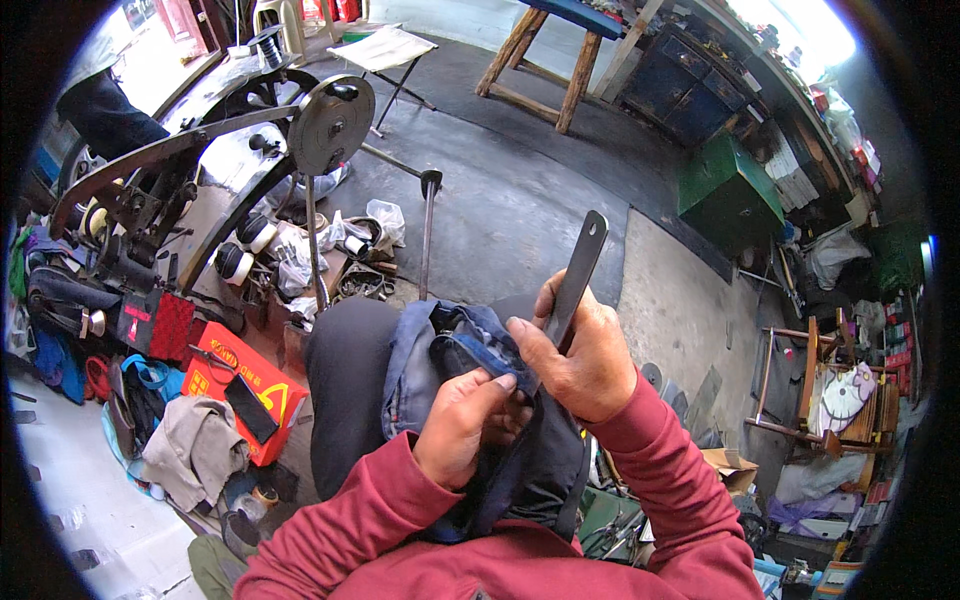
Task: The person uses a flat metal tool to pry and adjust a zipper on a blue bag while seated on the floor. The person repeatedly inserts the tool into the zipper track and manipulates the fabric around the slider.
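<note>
Across my lap lies a blue cloth piece (408, 365), bunched up, with a seam or strap edge raised toward my hands; I cannot tell whether it is a bag or a garment. My left hand (462, 425) pinches that edge between thumb and fingers. Gripped in my right hand (592, 368) is a flat dark metal tool (580, 270), long and narrow, with a small hole at its rounded upper end. Its lower end is hidden behind my fingers and beside the cloth, so its exact kind does not show. Both hands are close together over my lap.
At left stands a hand-cranked sewing machine (330, 125) with a round wheel. Near it are thread spools (235, 262), a red box (225, 350) and a phone (250, 408). A folding stool (385, 48), wooden-legged bench (575, 80), green box (730, 190) and wooden chair (810, 380) stand around.
</note>
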Demonstrator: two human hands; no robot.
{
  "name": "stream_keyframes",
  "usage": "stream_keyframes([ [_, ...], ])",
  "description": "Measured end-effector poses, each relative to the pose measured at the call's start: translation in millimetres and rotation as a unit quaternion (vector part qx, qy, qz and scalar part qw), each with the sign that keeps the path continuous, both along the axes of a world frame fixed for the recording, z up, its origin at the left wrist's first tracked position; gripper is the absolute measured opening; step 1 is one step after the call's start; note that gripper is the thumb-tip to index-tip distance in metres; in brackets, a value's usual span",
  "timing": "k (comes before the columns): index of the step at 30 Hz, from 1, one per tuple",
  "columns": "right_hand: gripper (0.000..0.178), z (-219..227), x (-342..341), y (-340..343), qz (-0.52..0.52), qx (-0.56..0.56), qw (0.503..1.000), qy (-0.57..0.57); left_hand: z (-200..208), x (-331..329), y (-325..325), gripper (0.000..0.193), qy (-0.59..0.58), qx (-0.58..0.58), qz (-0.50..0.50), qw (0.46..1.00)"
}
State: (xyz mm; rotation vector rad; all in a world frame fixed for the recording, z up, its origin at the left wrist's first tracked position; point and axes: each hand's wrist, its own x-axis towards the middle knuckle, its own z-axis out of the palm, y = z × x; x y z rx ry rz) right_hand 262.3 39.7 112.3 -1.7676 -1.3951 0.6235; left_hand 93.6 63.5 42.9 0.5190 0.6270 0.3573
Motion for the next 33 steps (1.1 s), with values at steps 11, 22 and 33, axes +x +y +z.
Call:
stream_keyframes([
  [11,0.03,8.1,-2.7,6.3,0.021,-0.067,0.997,0.001,-3.9,-0.7,-0.5,0.02,-0.011,-0.023,-0.017,1.0],
  [22,0.02,5.9,0.7,9.5,0.044,-0.064,0.997,-0.017,-2.4,-0.8,0.5,0.015,-0.012,-0.01,-0.002,1.0],
  [33,0.024,6.1,1.4,6.7,0.013,-0.093,0.996,0.01,-1.7,1.4,2.7,0.014,-0.022,-0.021,0.019,0.999],
])
